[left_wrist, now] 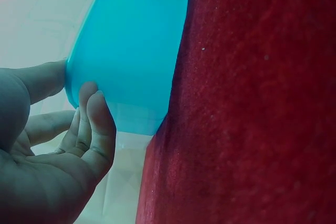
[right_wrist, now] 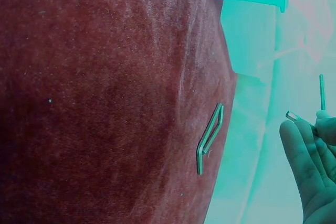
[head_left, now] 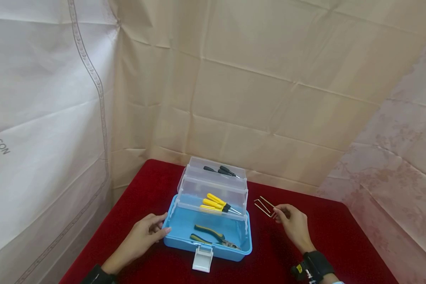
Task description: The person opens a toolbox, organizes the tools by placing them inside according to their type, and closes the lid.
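A light-blue toolbox (head_left: 184, 243) stands open on the red cloth. My left hand (head_left: 142, 237) grips its left rim, thumb on the edge and fingers along the outside; the left wrist view shows this hand (left_wrist: 63, 135) at the box's wall (left_wrist: 131, 51). To the right of the box, my right hand (head_left: 294, 224) pinches an L-shaped hex key (head_left: 267, 202), raised off the cloth in the right wrist view, where its shaft (right_wrist: 322, 93) sticks up past the fingers. Two more hex keys (right_wrist: 209, 134) lie on the cloth close by.
Pliers (head_left: 208, 228) with green-and-yellow handles lie in the box's bottom. Yellow screwdrivers (head_left: 212, 202) rest in a clear lower tray and black-handled ones (head_left: 224, 171) in the upper tray. A white latch (head_left: 202, 259) hangs at the front. Cloth curtains (head_left: 248, 94) surround the table.
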Motion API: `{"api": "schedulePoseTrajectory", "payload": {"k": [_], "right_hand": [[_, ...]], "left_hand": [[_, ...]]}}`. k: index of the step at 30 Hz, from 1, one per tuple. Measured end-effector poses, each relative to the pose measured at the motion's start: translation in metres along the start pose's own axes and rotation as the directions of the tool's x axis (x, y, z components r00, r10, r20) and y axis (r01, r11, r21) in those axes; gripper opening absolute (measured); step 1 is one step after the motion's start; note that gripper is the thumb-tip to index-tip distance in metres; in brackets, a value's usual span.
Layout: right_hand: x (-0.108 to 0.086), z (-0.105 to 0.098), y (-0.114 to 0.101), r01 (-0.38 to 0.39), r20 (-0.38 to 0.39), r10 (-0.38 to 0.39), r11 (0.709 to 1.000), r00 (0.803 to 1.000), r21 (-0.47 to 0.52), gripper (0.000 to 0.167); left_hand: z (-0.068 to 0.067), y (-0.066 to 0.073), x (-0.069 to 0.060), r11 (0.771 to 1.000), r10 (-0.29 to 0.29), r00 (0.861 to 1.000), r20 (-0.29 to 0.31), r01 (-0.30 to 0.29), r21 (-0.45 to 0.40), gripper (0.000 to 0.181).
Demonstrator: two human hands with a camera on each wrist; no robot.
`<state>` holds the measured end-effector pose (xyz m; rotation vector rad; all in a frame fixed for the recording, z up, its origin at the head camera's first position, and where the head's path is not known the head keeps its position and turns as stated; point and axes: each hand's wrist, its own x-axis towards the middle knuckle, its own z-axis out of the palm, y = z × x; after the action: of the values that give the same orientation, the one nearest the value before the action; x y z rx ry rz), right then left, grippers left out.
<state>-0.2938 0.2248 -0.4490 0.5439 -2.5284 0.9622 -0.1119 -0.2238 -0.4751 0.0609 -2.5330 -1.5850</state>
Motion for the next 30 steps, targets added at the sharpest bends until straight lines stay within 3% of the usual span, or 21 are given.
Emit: {"api": "schedulePoseTrajectory", "payload": {"k": [11, 30], "right_hand": [[0.003, 0.002, -0.001, 0.028, -0.024, -0.027, 0.999, 0.999, 0.036, 0.007], [0.009, 0.003, -0.011, 0.039, -0.046, -0.036, 0.998, 0.998, 0.059, 0.007]], "left_hand": [[0.002, 0.003, -0.001, 0.999, -0.042, 0.999, -0.019, 0.042, 0.004, 0.056], [0.001, 0.0, 0.0, 1.0, -0.027, 1.0, -0.01, 0.026, -0.003, 0.056]]}}
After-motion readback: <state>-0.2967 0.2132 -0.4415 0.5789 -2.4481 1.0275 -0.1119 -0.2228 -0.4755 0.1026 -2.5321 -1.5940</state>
